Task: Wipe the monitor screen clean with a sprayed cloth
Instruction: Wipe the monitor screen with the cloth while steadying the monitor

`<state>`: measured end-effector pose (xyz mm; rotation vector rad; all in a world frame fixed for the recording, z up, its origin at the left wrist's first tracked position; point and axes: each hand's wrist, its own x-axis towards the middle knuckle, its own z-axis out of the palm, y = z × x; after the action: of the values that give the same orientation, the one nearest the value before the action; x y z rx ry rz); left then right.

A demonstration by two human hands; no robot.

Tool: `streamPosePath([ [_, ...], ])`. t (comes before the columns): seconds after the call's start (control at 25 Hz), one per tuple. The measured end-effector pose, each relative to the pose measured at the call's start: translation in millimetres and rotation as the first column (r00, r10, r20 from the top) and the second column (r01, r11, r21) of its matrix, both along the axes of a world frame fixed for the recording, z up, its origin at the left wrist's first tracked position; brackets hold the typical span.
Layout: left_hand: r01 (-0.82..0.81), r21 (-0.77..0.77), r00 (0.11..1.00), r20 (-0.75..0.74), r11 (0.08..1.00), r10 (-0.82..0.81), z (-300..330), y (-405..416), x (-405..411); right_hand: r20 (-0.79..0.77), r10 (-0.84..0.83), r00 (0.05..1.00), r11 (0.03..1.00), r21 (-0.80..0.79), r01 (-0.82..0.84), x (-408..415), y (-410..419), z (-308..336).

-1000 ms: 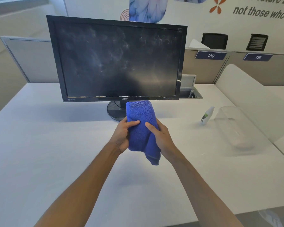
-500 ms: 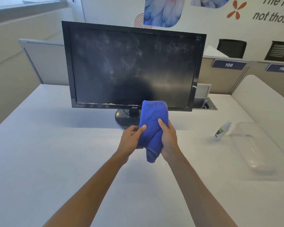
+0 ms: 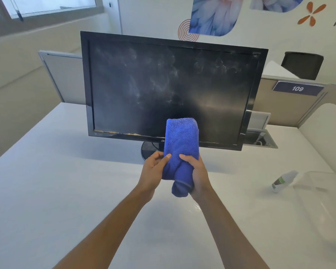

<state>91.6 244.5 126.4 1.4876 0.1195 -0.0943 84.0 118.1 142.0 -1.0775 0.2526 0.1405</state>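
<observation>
A black monitor [image 3: 169, 90] stands on the white desk [image 3: 56, 191]; its dark screen is covered with pale smears and dust. In front of its lower edge I hold a folded blue cloth [image 3: 180, 146] upright. My left hand [image 3: 153, 169] grips the cloth's left side and my right hand [image 3: 197, 175] wraps its lower right side. The cloth's top overlaps the bottom of the screen and hides part of the stand. A small white spray bottle [image 3: 282, 180] with a green label lies on the desk at the right.
A clear plastic container [image 3: 322, 185] sits beside the spray bottle at the right. Behind the monitor run desk partitions [image 3: 64, 78] and a cable tray [image 3: 260, 140]. A curved white divider [image 3: 326, 125] borders the desk's right side.
The view has moved closer to the monitor and shifted left. Both hands have lifted the cloth slightly toward the screen's bottom edge, keeping their grip.
</observation>
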Motion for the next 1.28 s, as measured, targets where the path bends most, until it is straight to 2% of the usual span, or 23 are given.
streamPosePath([
  [0.12,-0.082,-0.019,0.996,0.022,0.996,0.082,1,23,6,0.045,-0.065,0.997,0.996,-0.064,0.068,20,21,16],
  [0.24,-0.161,0.236,0.979,0.16,0.958,0.125,-14,72,15,0.3,-0.143,0.943,0.943,-0.248,0.222,48,45,44],
  [0.4,-0.339,0.574,0.932,0.312,0.745,0.185,-29,153,39,0.606,-0.141,0.783,0.747,-0.454,0.485,88,88,94],
  [0.52,-0.525,0.63,0.849,0.435,0.573,0.3,-13,210,70,0.763,-0.068,0.643,0.591,-0.488,0.642,130,123,117],
  [0.6,-0.56,0.632,0.825,0.485,0.536,0.29,-1,241,98,0.813,0.043,0.58,0.439,-0.537,0.72,162,141,123],
  [0.68,-0.514,0.639,0.849,0.473,0.572,0.235,10,262,127,0.807,0.181,0.562,0.223,-0.59,0.776,186,162,126],
  [0.76,-0.443,0.584,0.876,0.445,0.68,0.188,19,267,149,0.752,0.331,0.57,0.002,-0.605,0.796,204,180,123],
  [0.84,-0.362,0.488,0.887,0.441,0.794,0.134,26,268,164,0.672,0.436,0.599,-0.145,-0.604,0.783,218,196,114],
  [0.96,-0.266,0.401,0.907,0.413,0.876,0.086,30,265,173,0.571,0.502,0.65,-0.271,-0.609,0.745,224,210,98],
  [1.12,-0.242,0.396,0.916,0.395,0.886,0.073,30,268,180,0.492,0.55,0.675,-0.437,-0.519,0.735,229,214,104],
  [1.28,-0.242,0.407,0.917,0.392,0.881,0.071,30,267,179,0.393,0.634,0.666,-0.498,-0.451,0.741,245,203,121],
])
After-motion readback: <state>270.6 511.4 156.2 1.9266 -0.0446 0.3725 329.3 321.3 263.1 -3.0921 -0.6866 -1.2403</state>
